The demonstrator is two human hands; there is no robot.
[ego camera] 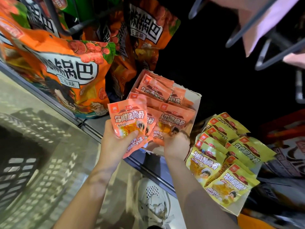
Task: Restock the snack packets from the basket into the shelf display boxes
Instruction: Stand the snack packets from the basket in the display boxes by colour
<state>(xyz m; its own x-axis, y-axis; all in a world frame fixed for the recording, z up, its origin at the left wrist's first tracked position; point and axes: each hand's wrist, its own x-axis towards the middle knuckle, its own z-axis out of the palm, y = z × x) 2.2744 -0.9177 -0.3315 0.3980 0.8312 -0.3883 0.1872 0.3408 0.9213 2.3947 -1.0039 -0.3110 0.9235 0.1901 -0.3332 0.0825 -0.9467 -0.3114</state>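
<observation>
orange snack packets [127, 119] | left hand [115, 139] grips some | right hand [176, 142] grips others over display box [196, 98]

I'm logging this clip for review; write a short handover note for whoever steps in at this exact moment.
Left hand grips a few small pink snack packets just in front of the shelf.
Right hand holds another pink packet at the front of the open white cardboard display box.
Done: that box already holds several pink packets; the neighbouring box of small yellow snack packets looks full.
Left: seat the held packets in the pink box. The grey mesh basket sits low left; its contents cannot be seen.
</observation>
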